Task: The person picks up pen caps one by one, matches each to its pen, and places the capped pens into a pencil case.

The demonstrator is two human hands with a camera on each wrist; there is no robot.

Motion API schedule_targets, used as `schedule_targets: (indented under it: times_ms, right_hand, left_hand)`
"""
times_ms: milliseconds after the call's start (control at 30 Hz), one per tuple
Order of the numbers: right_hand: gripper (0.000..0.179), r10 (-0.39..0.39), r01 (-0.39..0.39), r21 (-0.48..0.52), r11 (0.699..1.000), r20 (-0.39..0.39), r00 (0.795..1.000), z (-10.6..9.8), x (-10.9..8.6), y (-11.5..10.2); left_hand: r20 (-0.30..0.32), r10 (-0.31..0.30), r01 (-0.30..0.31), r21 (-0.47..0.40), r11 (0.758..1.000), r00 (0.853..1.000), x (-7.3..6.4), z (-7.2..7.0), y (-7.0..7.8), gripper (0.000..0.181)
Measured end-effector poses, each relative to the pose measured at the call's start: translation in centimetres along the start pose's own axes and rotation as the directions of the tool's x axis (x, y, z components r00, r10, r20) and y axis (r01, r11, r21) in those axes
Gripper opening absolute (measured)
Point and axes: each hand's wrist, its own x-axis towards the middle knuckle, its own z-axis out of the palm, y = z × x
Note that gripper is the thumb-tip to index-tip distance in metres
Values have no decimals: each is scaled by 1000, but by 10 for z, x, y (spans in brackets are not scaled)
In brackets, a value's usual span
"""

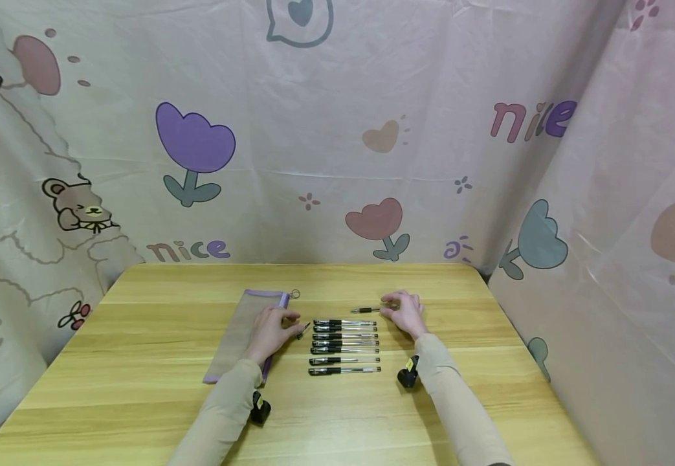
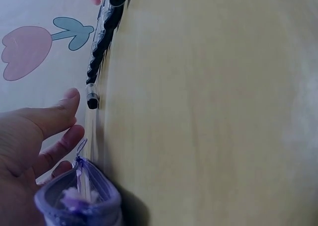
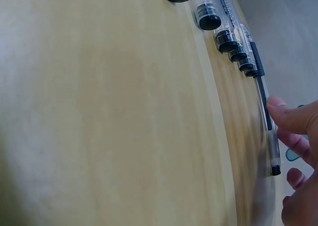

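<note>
A row of several black-capped clear pens [image 1: 345, 360] lies in the middle of the table. My right hand [image 1: 405, 313] is beyond the row's right end, its thumb and fingers pinching a separate pen [image 3: 269, 112] with a dark front half. Over a beige mesh pencil pouch [image 1: 233, 336] with lilac edging is my left hand [image 1: 273, 332], its fingers loosely bent and thumb apart. Just past its fingertips sits a short clear-and-black piece [image 1: 303, 331], like a pen cap; the left wrist view shows a gap between it and the thumb.
The wooden table [image 1: 139, 362] ends at a patterned curtain [image 1: 290, 213] behind and at the sides. A ring [image 1: 295, 294] hangs at the pouch's upper right corner. The zipped edge [image 2: 79, 186] of the pouch bulges open beside the left fingers.
</note>
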Motion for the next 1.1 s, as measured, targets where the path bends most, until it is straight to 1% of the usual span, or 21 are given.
schedule_targets:
  times_ms: [200, 467, 700, 833, 1100]
  right_hand:
    - [22, 1, -1, -10, 1000, 3, 1000, 0, 1, 0]
    - [16, 25, -25, -25, 999, 5, 1000, 2, 2, 2]
    - [10, 48, -48, -18, 999, 14, 999, 3, 2, 3]
    - [8, 46, -46, -15, 999, 16, 999, 2, 1, 3]
    - [10, 52, -51, -12, 999, 18, 999, 2, 0, 3]
  left_hand:
    - [8, -12, 12, 8, 1000, 1000, 0, 0, 0, 32]
    - [32, -20, 20, -4, 1000, 999, -1, 0, 0, 33]
    - [33, -17, 17, 0, 1000, 999, -1, 1, 0, 32]
    - [33, -20, 19, 3, 1000, 999, -1, 2, -1, 32]
    - [35, -26, 26, 1, 1000, 999, -2, 1, 0, 33]
